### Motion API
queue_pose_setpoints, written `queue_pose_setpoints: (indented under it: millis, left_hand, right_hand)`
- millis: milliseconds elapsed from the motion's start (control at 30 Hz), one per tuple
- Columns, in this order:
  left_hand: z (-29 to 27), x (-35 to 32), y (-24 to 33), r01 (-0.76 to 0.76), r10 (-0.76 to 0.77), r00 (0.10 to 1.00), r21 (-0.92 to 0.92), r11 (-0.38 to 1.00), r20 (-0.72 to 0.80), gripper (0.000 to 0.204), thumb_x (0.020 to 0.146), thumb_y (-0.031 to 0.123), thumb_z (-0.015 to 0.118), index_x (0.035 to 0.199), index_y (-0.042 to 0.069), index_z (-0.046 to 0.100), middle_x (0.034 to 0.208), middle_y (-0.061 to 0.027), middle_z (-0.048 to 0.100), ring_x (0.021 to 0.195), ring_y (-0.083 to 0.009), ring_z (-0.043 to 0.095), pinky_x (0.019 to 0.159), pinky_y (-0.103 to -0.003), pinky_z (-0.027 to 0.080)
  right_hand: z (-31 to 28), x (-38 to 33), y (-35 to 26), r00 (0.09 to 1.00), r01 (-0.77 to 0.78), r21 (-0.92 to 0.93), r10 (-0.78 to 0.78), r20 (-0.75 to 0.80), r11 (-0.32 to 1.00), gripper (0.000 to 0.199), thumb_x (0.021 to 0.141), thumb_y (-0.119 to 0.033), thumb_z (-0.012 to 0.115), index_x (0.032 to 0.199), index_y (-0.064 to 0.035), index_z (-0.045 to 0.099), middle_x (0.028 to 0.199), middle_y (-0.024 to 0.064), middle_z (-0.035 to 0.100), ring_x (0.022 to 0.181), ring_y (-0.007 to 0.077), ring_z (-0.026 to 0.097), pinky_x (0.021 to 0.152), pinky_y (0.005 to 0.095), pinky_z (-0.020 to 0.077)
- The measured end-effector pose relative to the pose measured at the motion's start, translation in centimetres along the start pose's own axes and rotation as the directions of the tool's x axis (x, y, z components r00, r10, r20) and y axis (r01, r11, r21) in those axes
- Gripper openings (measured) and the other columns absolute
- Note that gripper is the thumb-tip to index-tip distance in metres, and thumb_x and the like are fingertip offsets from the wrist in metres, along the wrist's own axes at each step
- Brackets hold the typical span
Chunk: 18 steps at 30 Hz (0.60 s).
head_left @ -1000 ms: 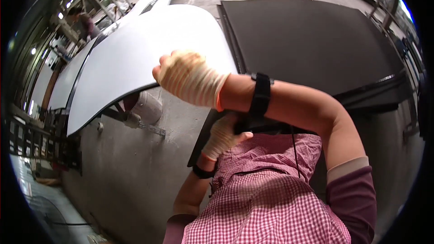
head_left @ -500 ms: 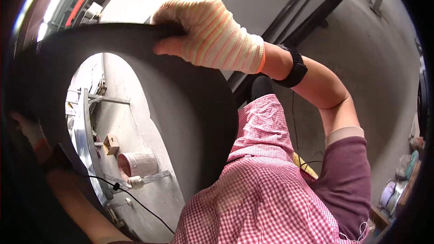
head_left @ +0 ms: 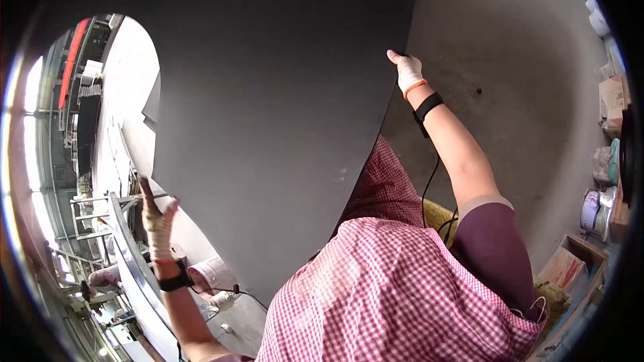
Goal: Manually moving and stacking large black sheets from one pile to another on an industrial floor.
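Observation:
A large, smooth, dark grey sheet (head_left: pixel 268 107) fills the middle of the head view and runs up past its top. My right hand (head_left: pixel 408 72), in a pale glove with an orange cuff, is closed on the sheet's right edge. The thumb shows, while the other fingers are mostly hidden. My left hand (head_left: pixel 158 224), gloved with bare fingertips, is beside the sheet's lower left edge. Its fingers are stretched and spread, with nothing in them. Black bands circle both wrists.
Left of the sheet stand a metal frame (head_left: pixel 127 234) and a whitish bucket (head_left: pixel 209 275) lying on its side. A thin black cable (head_left: pixel 251 297) hangs near my left arm. Along the right rim are a wooden box (head_left: pixel 577 258), tape rolls (head_left: pixel 592 209) and a carton (head_left: pixel 612 104).
The sheet, curled close to me before, now spreads broad and flatter. My right hand has moved right, farther from the camera. My left hand has come into clearer view, open beside the sheet.

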<state>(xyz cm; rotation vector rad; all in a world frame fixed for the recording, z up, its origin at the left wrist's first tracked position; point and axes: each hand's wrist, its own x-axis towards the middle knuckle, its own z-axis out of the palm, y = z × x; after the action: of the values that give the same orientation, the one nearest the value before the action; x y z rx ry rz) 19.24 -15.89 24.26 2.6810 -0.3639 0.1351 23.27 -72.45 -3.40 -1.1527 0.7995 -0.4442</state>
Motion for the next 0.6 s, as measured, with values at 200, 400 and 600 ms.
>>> queue_pose_setpoints:
  millis: [200, 400, 600]
  left_hand:
    - [9.9, -25.6, -7.0, 0.737, -0.901, 0.394, -0.648, 0.193, 0.18, 0.086, 0.069, 0.039, 0.071, 0.129, -0.003, 0.029, 0.129, -0.016, 0.037, 0.117, -0.027, 0.038, 0.098, -0.036, 0.031]
    - [9.5, -20.0, -5.1, 0.438, -0.807, 0.579, -0.879, 0.189, 0.115, 0.043, 0.076, 0.013, 0.064, 0.115, 0.003, 0.048, 0.103, -0.0083, 0.057, 0.086, -0.0215, 0.057, 0.075, -0.033, 0.049]
    - [9.3, -13.1, -11.0, 0.279, -0.778, 0.622, -0.955, 0.106, 0.095, 0.043, 0.077, 0.013, 0.063, 0.117, 0.005, 0.048, 0.105, -0.0096, 0.056, 0.087, -0.0236, 0.057, 0.074, -0.035, 0.05]
  right_hand:
    - [0.2, -0.7, 4.0, 0.997, -0.074, -0.021, 0.074, 0.002, 0.997, 0.041, 0.073, -0.022, 0.07, 0.098, 0.0067, 0.055, 0.106, 0.0175, 0.057, 0.099, 0.0245, 0.052, 0.09, 0.0319, 0.0365]
    - [1.8, 0.8, 6.5, 0.979, -0.182, -0.146, 0.166, -0.114, 0.972, 0.049, 0.074, -0.027, 0.069, 0.105, 0.007, 0.051, 0.109, 0.0131, 0.054, 0.103, 0.0219, 0.048, 0.093, 0.0333, 0.0337]
    - [9.4, -0.3, 4.7, 0.992, -0.104, -0.177, 0.09, -0.085, 0.979, 0.047, 0.075, -0.02, 0.068, 0.106, 0.0102, 0.051, 0.109, 0.0162, 0.056, 0.098, 0.0231, 0.054, 0.088, 0.0329, 0.0407]
